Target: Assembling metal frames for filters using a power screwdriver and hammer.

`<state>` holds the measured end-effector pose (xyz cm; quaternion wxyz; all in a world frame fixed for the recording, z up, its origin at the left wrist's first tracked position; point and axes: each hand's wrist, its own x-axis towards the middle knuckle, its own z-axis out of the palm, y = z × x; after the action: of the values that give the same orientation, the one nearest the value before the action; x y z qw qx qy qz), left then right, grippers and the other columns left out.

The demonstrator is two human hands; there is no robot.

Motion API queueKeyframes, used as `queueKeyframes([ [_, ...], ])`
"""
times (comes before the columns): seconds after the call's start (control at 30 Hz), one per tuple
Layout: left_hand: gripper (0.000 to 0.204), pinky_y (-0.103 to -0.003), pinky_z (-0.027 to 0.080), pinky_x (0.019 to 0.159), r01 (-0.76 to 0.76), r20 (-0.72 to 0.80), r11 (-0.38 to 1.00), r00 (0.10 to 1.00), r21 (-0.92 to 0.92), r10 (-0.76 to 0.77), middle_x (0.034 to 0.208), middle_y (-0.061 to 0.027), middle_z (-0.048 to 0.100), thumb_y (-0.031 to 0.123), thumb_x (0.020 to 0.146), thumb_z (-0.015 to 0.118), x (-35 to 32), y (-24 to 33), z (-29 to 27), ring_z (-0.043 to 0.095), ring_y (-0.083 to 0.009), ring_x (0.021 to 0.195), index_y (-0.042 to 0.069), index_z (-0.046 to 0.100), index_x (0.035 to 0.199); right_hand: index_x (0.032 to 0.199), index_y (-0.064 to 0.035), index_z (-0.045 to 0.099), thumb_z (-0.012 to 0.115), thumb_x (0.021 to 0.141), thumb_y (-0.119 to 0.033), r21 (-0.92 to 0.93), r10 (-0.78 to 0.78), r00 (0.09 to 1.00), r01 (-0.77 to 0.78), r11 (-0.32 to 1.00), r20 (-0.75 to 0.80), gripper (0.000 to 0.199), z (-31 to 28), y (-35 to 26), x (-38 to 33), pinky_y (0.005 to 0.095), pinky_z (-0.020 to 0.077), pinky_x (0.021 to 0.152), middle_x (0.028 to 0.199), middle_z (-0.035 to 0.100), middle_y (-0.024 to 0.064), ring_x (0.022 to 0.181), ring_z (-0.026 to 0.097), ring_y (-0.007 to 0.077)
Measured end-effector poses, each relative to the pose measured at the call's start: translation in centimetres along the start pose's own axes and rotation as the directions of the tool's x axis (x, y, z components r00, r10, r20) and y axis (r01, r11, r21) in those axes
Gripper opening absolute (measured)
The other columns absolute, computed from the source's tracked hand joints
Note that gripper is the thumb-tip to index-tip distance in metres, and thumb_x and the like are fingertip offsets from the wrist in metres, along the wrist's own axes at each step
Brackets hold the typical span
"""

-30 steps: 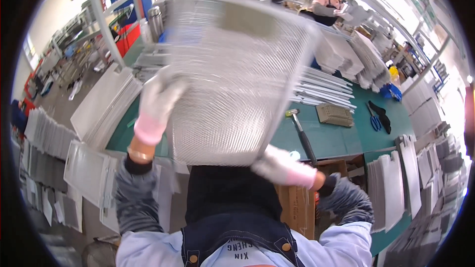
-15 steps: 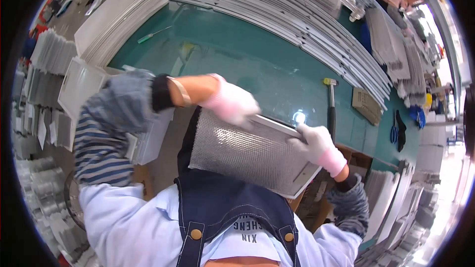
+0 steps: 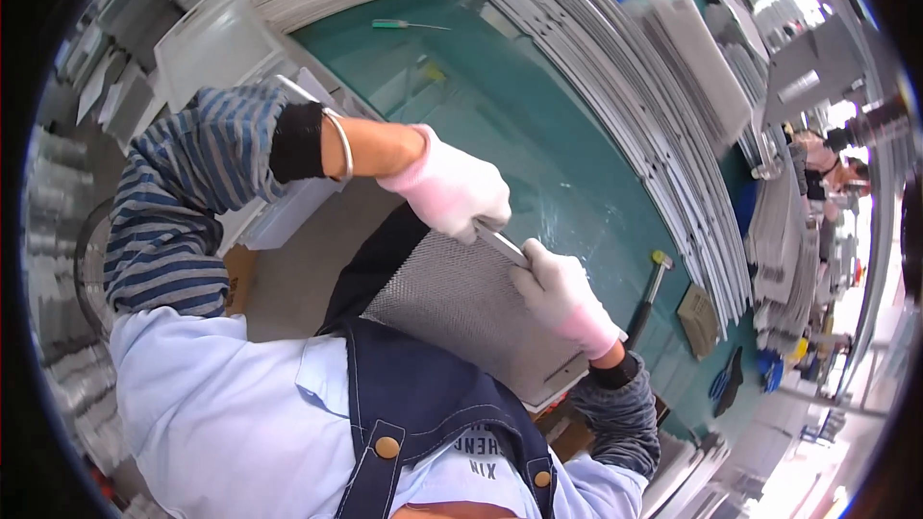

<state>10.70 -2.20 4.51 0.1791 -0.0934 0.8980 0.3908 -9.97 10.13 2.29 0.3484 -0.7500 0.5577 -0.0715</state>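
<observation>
A rectangular metal mesh panel point(image 3: 461, 303) with a thin frame rests tilted against my apron, below the edge of the green table point(image 3: 538, 144). My left hand point(image 3: 452, 187), in a pale pink glove, grips the panel's upper edge. Just to its right, my right hand point(image 3: 562, 293), also gloved, clasps the same edge. A metal bangle sits on my left wrist.
Long stacks of grey metal panels point(image 3: 635, 86) run along the table's far side. A hammer point(image 3: 649, 284) and a small brown block point(image 3: 699, 319) lie to the right, blue scissors point(image 3: 721, 380) beyond. A green screwdriver point(image 3: 409, 25) lies far left. Another person point(image 3: 827, 168) works at the far right.
The panel came down from overhead to my lap, and my view tilted toward the left. Both hands have closed in together on its upper edge.
</observation>
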Motion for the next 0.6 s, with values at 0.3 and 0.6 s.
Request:
queueKeyframes([
  [0.3,0.047,-0.039,0.052,0.086,0.005,-0.771,0.922,0.551,0.386,0.320,0.114,-0.0161,0.062,0.009,0.078,0.067,-1.8,-0.3,3.8,0.062,-0.0343,0.101,-0.003,0.056,0.122,0.098,0.0012,0.052,0.062,0.088,-0.020,-0.188,0.027,0.998,-0.017,0.982,0.052,0.025,1.6,0.2,1.9,0.0479,0.0498,0.068,0.077,0.062,0.0260,0.078,0.064,0.0435],
  [0.6,0.048,-0.033,0.046,0.098,-0.576,-0.689,0.382,0.637,-0.723,-0.345,0.117,-0.0162,0.066,0.024,0.087,0.068,1.0,-3.3,12.1,0.061,-0.0212,0.109,-0.004,0.058,0.124,0.099,-0.0044,0.049,0.058,0.092,-0.034,-0.142,0.063,0.997,-0.056,0.988,0.043,0.032,2.2,1.4,1.5,0.0528,0.0463,0.071,0.071,0.064,0.0196,0.071,0.065,0.0433],
])
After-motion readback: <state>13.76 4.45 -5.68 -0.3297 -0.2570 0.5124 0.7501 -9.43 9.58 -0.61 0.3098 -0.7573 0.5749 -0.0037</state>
